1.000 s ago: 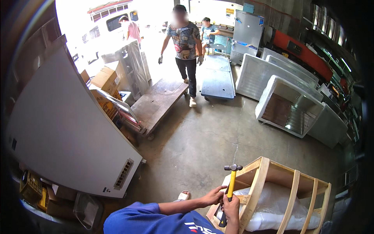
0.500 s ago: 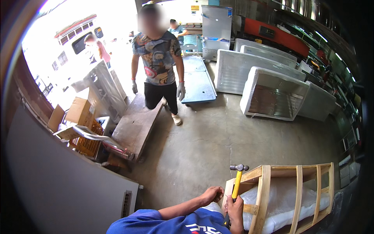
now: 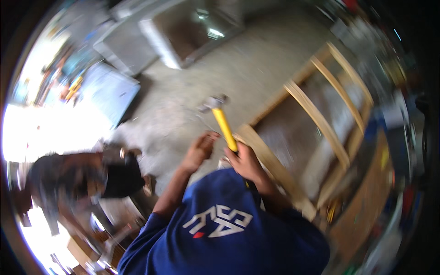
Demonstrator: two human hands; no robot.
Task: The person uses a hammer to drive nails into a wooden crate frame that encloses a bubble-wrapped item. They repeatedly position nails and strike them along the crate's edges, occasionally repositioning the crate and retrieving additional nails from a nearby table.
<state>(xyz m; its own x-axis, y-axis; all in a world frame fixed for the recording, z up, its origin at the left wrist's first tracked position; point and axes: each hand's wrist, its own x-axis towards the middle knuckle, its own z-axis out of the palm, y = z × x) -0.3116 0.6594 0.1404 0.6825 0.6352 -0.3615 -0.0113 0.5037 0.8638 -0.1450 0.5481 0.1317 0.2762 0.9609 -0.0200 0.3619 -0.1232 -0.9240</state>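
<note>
My right hand (image 3: 245, 162) is closed round the lower handle of a hammer (image 3: 223, 126). The hammer stands head up, with a yellow shaft and a grey metal head. Just to its left, my left hand (image 3: 200, 150) has its fingers pinched together; what they hold, if anything, is too blurred to name. Beside my right hand lies an open wooden crate (image 3: 318, 117) of pale slats. Inside it is something wrapped in clear and white plastic (image 3: 284, 146).
A co-worker (image 3: 87, 181) in dark shorts is at the left, smeared by motion. Farther off are a blue flat platform (image 3: 107, 91) and plastic-wrapped panels (image 3: 133, 41). A curved brown board (image 3: 366, 197) lies to the right of the crate, among blurred clutter.
The view has swung to the right, so the crate and both hands now sit nearer the middle. The hammer stays in my right hand. The co-worker appears lower left.
</note>
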